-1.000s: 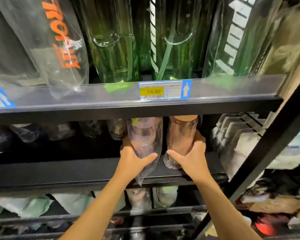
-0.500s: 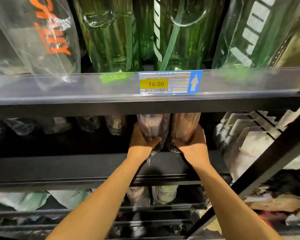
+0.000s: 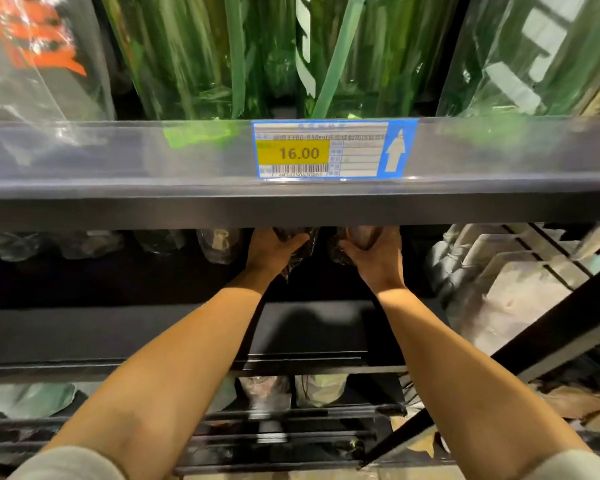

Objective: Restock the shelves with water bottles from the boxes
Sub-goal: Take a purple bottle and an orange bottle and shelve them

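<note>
Both arms reach in under the upper shelf lip [image 3: 291, 209].

Left hand [image 3: 272, 252] grips a plastic-wrapped bottle [image 3: 307, 242], thumb across the near side and fingers curled behind. Right hand [image 3: 378, 254] grips a second bottle [image 3: 361, 235] the same way, thumb on the inner side. The bottles sit side by side, close together, deep in the middle shelf [image 3: 309, 327] bay. Their top halves are hidden behind the shelf lip. It's dark in there, so I can't tell whether the bases touch the shelf floor; they look slightly raised.

More wrapped bottles [image 3: 219, 244] line the back of the same shelf, left of the left hand. White packaged items [image 3: 499, 271] are stacked to the right.

On the upper shelf there are tall green bottles [image 3: 205, 57] in clear sleeves, plus a clear one with orange print [image 3: 32, 39] at far left. A price tag [image 3: 326, 150] reading 16.00 is clipped on the rail, directly above the hands.

A lower shelf holds a few more wrapped bottles [image 3: 264, 393]. A black diagonal strut [image 3: 534, 348] crosses at lower right.
</note>
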`<state>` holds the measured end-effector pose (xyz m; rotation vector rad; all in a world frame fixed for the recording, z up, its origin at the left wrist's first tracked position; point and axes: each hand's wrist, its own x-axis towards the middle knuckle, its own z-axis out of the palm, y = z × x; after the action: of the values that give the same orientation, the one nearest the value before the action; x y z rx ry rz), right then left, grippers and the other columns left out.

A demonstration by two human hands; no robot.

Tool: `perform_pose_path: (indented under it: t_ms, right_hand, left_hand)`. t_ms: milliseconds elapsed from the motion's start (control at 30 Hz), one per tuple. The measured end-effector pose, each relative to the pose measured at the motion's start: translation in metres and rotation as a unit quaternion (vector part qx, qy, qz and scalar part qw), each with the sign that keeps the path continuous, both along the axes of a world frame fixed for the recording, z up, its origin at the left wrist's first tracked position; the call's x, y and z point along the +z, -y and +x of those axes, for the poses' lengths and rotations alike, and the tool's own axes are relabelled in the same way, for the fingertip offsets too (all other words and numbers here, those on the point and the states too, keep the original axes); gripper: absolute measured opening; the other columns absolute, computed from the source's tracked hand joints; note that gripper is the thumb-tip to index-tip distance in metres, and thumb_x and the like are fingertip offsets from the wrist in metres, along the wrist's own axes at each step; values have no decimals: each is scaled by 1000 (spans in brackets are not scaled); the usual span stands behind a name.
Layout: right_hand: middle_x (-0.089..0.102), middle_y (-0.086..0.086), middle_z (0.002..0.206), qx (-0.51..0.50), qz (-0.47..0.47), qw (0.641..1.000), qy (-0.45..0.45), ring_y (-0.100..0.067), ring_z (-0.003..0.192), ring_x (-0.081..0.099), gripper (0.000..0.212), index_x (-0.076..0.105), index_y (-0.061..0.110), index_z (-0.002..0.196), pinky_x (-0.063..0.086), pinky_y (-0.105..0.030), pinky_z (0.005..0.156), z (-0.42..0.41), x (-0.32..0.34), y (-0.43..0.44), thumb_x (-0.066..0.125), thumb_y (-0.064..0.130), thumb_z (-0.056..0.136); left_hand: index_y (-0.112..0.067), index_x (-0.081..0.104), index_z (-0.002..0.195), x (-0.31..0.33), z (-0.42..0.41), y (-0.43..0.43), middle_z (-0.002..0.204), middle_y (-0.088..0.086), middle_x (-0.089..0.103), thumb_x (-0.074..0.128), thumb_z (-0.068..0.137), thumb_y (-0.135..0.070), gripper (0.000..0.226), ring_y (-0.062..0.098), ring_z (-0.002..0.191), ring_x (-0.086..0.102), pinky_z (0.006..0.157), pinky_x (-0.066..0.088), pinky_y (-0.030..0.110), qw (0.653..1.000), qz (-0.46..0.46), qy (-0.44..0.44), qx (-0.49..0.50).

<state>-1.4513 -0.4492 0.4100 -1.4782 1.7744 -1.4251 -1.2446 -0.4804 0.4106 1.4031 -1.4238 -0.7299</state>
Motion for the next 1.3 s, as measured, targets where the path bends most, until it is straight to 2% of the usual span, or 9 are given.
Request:
perform_pose_path:
  t_ms: [67,200,500,733,900,1000,1033,1167,1300]
  right_hand:
    - [59,-4,127,-14,9,1000,-8,-25,117,59,83,44,22,132,52,-45,101,0,-3,3,93,37,67]
    - [58,-8,132,-20,-2,1000,-20,-29,121,57,90,44,15,139,50,-45,102,-1,-3,3,94,35,66]
    - [49,-13,142,-20,5,998,-55,-33,133,45,102,40,11,148,39,-42,112,0,10,-10,96,34,65]
    - [40,-24,147,-28,73,987,-138,-44,136,40,105,28,3,155,37,-49,112,-1,25,-39,88,39,76]
    - [37,-21,148,-29,155,953,-259,-45,132,40,90,30,5,153,40,-51,106,2,38,-83,75,45,86]
    - [38,-21,150,2,181,917,-355,-43,131,41,80,32,4,151,41,-49,105,12,45,-116,65,48,92]
    - [39,-21,150,12,201,897,-394,-42,130,42,79,32,5,151,42,-48,104,17,47,-128,61,51,94]
    - [37,-21,155,82,191,852,-481,-39,135,40,73,36,5,152,39,-47,108,53,50,-181,54,48,96]
    - [31,-17,160,151,165,818,-530,-37,143,34,69,37,10,152,32,-46,115,110,48,-233,51,48,96]
  left_hand:
    - [-14,49,139,-2,0,1,136,6,60,92,76,-25,77,21,131,54,110,41,27,1000,1,-1,9]
    - [-18,38,148,-3,0,-2,136,-6,52,92,76,-26,90,18,133,50,104,35,17,1000,2,2,10]
    - [-20,32,154,-1,11,-16,150,4,50,92,73,-29,102,21,141,47,119,38,46,1000,23,6,-9]
    - [-17,29,157,17,24,-52,156,8,45,80,84,-42,93,29,143,44,118,38,46,982,111,150,8]
    - [-18,34,156,47,38,-111,154,11,46,63,95,-53,76,36,139,46,111,44,43,934,193,299,0]
    - [-7,60,125,58,52,-153,115,12,66,56,98,-56,56,38,118,60,86,50,41,902,203,381,6]
    - [-6,60,123,59,58,-167,116,13,66,57,98,-56,56,36,117,59,86,50,42,898,191,397,11]
    - [-15,44,152,59,91,-222,147,7,55,61,96,-53,69,31,133,50,102,48,45,903,155,400,17]
    - [-19,43,153,54,143,-282,146,3,56,61,96,-54,69,28,128,55,102,48,43,894,171,412,37]
